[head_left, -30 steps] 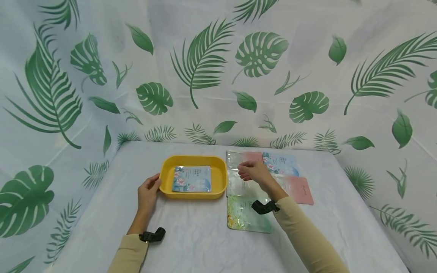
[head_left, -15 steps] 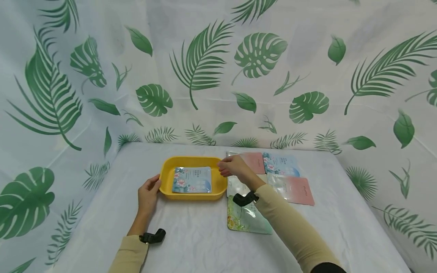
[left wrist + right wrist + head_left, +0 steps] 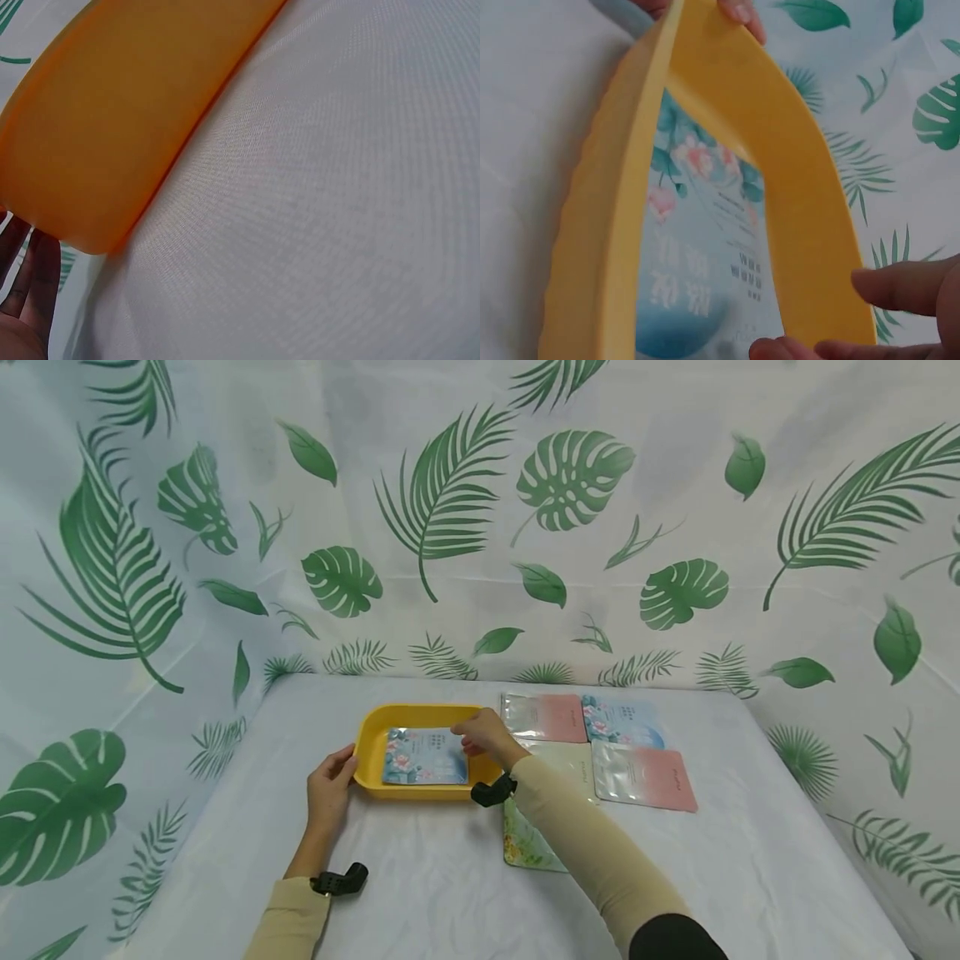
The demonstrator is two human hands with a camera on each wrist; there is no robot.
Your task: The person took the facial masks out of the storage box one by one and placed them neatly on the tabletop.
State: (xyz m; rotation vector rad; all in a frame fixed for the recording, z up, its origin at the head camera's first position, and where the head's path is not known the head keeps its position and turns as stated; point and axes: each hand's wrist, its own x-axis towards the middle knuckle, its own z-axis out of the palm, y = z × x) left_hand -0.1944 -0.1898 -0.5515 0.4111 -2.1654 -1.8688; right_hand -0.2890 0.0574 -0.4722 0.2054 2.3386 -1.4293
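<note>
A yellow plastic tray point(image 3: 420, 792) sits on the white cloth. My left hand point(image 3: 330, 789) grips its left end, with fingertips point(image 3: 739, 11) over the rim in the right wrist view. Inside the tray lies a flat blue sachet point(image 3: 423, 757) printed with pink flowers and lettering. My right hand point(image 3: 487, 735) hovers over the tray's right end, fingertips close by the sachet's upper right corner. Its index finger point(image 3: 900, 289) and lower fingertips stand apart in the right wrist view, holding nothing. The left wrist view shows the tray's outer wall point(image 3: 112, 135) and left fingers touching its end.
Right of the tray lie two pink-and-silver sachets point(image 3: 551, 717), another blue flowered sachet point(image 3: 621, 720), a pale sachet point(image 3: 570, 760) and a green one point(image 3: 528, 843), the last two partly under my right forearm. A leaf-printed curtain point(image 3: 480, 527) rises behind the table.
My right hand has moved left from above the loose sachets, across the tray's right rim, to over the tray. My left hand keeps its grip; tray and sachets have stayed put.
</note>
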